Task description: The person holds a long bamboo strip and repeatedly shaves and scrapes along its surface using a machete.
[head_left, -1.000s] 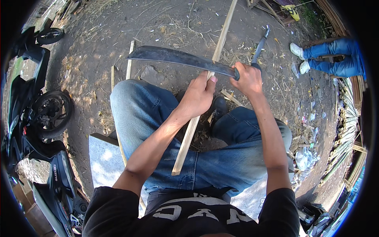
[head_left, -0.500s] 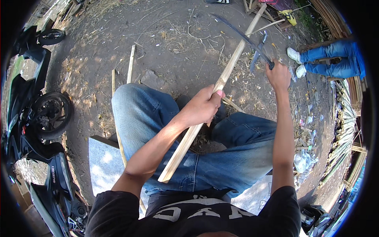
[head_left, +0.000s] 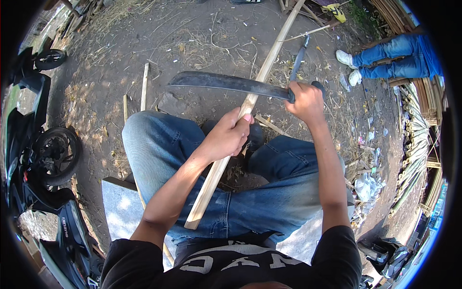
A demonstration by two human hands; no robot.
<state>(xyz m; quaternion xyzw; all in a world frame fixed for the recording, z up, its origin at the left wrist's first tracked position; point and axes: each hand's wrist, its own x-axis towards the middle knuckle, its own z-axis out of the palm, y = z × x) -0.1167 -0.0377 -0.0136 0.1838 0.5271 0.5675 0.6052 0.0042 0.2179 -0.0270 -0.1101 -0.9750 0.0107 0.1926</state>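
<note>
My left hand (head_left: 226, 135) is closed round a long pale strip, likely split bamboo or wood (head_left: 210, 185). The strip slants from my lap up toward the far right. My right hand (head_left: 308, 102) grips the dark handle of a machete (head_left: 216, 83). Its broad blade points left and crosses over the strip, just beyond my left hand; whether it touches the strip I cannot tell. Another long blade-like tool (head_left: 299, 58) lies on the ground beyond my right hand.
A motorcycle (head_left: 53, 159) stands at the left. Thin strips (head_left: 145, 86) lie by my left knee. At the upper right are another person's jeans (head_left: 390, 55) and white shoes. Bundled poles (head_left: 413, 144) and plastic litter (head_left: 368, 187) lie along the right side.
The machete has swung down and left, its blade turning broadside across the strip. My right hand has moved nearer and left. The view has shifted slightly.
</note>
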